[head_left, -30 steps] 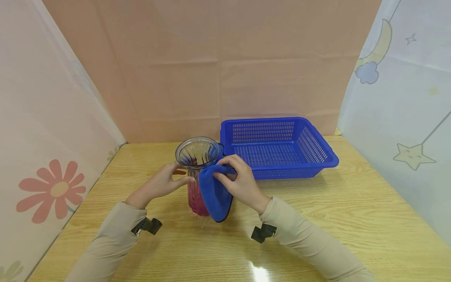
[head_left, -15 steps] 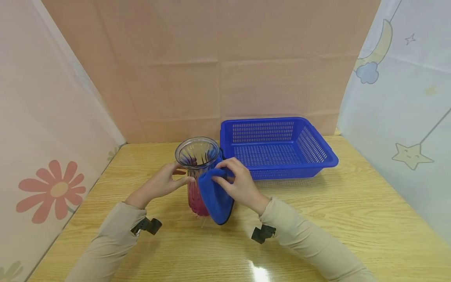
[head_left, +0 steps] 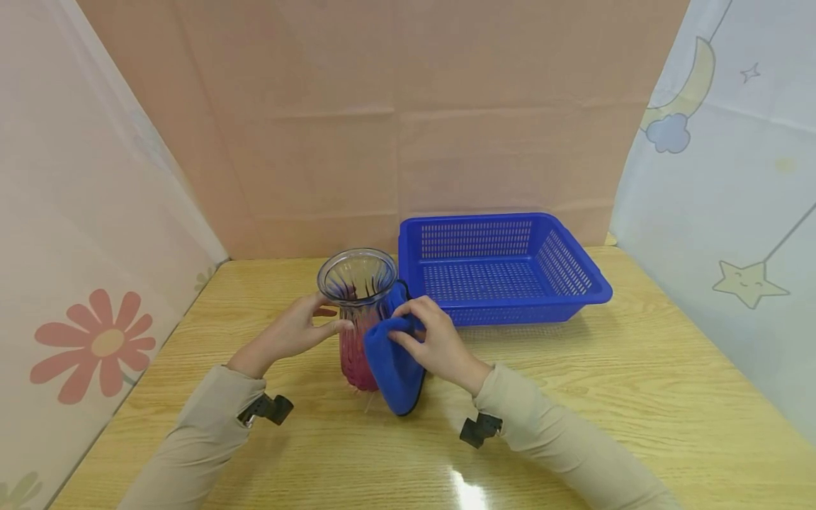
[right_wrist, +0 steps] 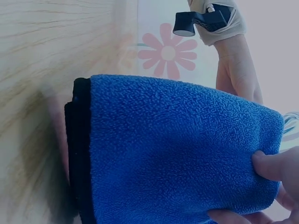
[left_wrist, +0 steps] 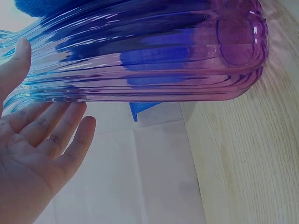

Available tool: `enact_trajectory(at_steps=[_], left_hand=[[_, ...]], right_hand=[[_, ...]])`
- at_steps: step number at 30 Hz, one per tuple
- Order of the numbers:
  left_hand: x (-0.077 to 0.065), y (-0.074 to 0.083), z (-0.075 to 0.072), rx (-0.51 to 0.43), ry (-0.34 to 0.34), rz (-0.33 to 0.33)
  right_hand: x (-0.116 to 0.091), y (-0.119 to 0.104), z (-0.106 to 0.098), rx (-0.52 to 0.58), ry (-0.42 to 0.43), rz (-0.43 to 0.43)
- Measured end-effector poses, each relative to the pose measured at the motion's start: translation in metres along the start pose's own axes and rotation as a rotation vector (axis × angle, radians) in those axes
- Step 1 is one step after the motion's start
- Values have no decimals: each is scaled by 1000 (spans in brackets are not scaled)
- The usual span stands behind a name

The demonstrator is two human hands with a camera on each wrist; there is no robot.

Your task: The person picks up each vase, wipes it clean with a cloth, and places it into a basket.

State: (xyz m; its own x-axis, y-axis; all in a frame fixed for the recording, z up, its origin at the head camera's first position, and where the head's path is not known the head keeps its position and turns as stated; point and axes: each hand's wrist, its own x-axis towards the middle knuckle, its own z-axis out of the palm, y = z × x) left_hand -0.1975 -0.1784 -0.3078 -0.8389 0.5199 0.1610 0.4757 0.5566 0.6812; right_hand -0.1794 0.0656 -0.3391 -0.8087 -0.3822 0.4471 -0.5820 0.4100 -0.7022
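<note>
A person's left hand (head_left: 290,331) holds a glass vase (head_left: 357,354) upright on the bench (head_left: 586,397), thumb and fingers (left_wrist: 63,128) around its neck, while the right hand (head_left: 440,345) pinches a blue cloth (head_left: 394,372) at its side.

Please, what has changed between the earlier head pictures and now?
The right hand and the blue cloth it pinches have moved slightly lower in the head view, along the glass vase. Nothing was newly gripped or released. The left hand, vase and blue basket stayed in place.
</note>
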Motion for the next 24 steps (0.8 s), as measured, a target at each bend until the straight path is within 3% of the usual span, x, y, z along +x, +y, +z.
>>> enact_trajectory(at_steps=[15, 24], left_hand=[[0, -1, 0, -3, 13, 11], [1, -2, 1, 4, 18, 24]], right_hand=[[-4, 5, 0, -68, -32, -32], [-5, 5, 1, -53, -5, -26]])
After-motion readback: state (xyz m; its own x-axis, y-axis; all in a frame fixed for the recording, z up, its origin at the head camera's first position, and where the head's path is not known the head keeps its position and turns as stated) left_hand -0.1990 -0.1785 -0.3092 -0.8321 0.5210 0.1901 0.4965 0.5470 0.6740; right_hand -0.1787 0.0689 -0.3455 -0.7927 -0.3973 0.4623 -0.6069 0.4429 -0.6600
